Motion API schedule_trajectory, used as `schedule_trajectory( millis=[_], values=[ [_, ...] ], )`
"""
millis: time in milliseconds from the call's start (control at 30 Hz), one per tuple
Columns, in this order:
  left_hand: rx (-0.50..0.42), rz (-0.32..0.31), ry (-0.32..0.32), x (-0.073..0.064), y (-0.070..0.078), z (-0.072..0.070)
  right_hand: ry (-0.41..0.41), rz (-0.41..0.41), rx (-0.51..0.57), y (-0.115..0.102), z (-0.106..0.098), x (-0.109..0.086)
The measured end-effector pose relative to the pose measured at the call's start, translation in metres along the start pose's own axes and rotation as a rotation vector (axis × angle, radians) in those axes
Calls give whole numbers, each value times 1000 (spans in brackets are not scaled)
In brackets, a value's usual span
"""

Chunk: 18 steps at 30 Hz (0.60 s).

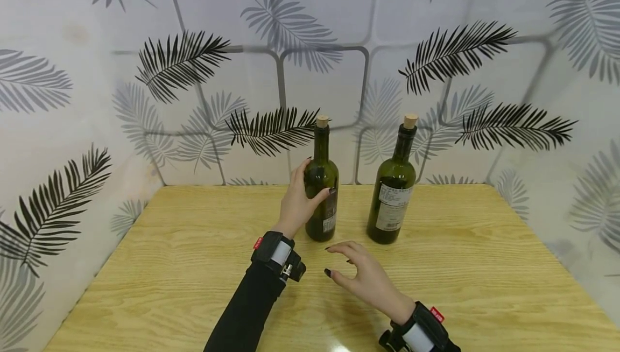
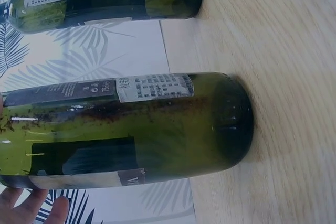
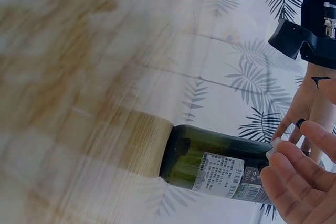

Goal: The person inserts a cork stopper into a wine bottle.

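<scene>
In the head view my left hand (image 1: 297, 205) holds a dark green wine bottle (image 1: 321, 230) by its upper body, thumb across the front and fingers around the far left side. The bottle stands upright on the wooden table, a cork in its neck. The left wrist view shows its labelled side (image 2: 157, 124) close up, with fingertips (image 2: 59, 211) at its edge. My right hand (image 1: 366, 278) hovers nearer to me, fingers spread and loosely bent, nothing between them. Behind that hand, to the right, stands a second corked green wine bottle (image 1: 393, 206) with pale labels.
Both bottles stand toward the back of the light wooden table (image 1: 194, 250). A wall covering (image 1: 319, 13) with grey and black leaf prints rises behind the table's back edge and along its sides. Each wrist wears a strapped camera (image 1: 277, 255).
</scene>
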<state>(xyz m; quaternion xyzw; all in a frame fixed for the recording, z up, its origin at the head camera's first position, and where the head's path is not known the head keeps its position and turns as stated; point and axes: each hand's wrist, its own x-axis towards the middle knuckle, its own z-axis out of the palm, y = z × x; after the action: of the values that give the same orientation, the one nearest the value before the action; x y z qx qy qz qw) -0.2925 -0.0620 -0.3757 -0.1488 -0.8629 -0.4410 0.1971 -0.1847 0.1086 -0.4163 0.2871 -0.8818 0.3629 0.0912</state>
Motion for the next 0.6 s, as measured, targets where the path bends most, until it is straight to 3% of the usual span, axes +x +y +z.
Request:
schedule_trajectory(
  millis=[600],
  values=[
    [-77, -56, -20, 1, 5, -1, 28, 38, 20, -1, -3, 1]
  ],
)
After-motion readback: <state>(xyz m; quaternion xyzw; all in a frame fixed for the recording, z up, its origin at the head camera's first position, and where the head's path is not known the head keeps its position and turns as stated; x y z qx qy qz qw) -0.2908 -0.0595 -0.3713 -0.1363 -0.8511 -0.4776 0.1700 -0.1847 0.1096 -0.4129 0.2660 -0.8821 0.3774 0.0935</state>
